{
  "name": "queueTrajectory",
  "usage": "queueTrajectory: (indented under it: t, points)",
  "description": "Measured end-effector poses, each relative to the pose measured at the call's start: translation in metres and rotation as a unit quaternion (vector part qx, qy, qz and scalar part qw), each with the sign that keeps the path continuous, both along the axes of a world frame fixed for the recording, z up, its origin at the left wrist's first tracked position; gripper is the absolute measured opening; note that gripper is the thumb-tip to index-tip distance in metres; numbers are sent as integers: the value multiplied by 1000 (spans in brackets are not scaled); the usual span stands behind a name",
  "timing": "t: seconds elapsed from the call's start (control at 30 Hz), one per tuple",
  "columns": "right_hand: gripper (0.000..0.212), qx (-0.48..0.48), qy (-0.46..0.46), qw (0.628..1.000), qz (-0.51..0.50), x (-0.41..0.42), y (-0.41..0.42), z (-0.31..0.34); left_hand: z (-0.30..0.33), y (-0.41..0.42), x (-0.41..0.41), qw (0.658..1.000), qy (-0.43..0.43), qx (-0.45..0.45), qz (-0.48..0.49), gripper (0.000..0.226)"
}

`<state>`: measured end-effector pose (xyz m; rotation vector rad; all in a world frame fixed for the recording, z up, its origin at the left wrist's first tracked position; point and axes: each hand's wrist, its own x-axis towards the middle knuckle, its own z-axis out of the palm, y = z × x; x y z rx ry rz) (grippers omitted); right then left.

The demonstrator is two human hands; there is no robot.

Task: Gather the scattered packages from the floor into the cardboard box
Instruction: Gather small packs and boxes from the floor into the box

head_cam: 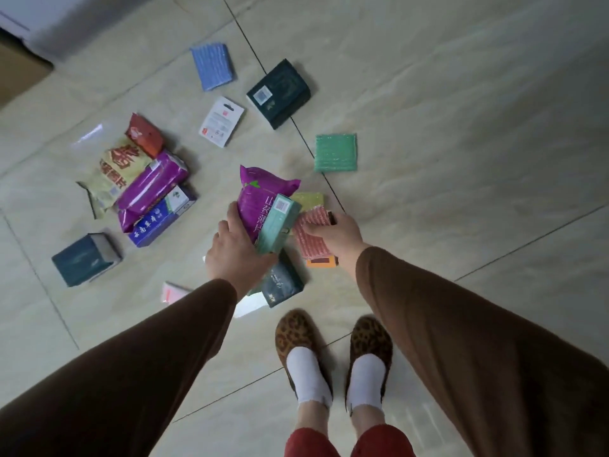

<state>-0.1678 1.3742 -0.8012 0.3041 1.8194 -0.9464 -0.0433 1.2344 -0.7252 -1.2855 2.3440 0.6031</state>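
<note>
1. The packages lie scattered on the tiled floor; a corner of the cardboard box shows at the far left edge, well apart from them.
2. The left hand has its grip closed around a bundle: a purple bag with a teal carton leaning across it, and a dark pack below the wrist.
3. The right hand pinches a pink pad, its grip closed on the pad's top edge; a yellow pad sits just behind and an orange piece peeks out beneath.
4. A green pad lies alone on the floor beyond the right hand, just right of a dark grout line.
5. Farther out lie a dark box, a white card and a blue pad, each apart from the others.
6. To the left, a heap touches edge to edge: a red bag, a yellow bag, a purple pack and a blue carton.
7. A navy box lies alone near the left sleeve, and a pink packet is partly hidden by that sleeve.
8. The floor to the right of the grout line is mostly bare; the feet in leopard slippers stand just below the held bundle.
</note>
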Motion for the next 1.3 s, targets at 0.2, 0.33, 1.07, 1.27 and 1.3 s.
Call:
queueTrajectory:
  t: [0.2,0.33,1.07,1.27,1.3]
  points:
    - [93,102,70,992,33,21,-50,-69,-33,-26,25,997,15,22,72,114]
    - [70,63,71,995,14,25,-69,-74,-51,-30,31,994,22,38,104,112]
    - [56,-52,54,979,189,96,-91,246,206,-48,179,946,83,79,304,113]
    - [56,-58,70,970,225,195,-163,287,246,-109,281,946,89,43,307,106]
    - [50,-60,68,969,230,213,-177,292,250,-122,301,946,92,42,307,106]
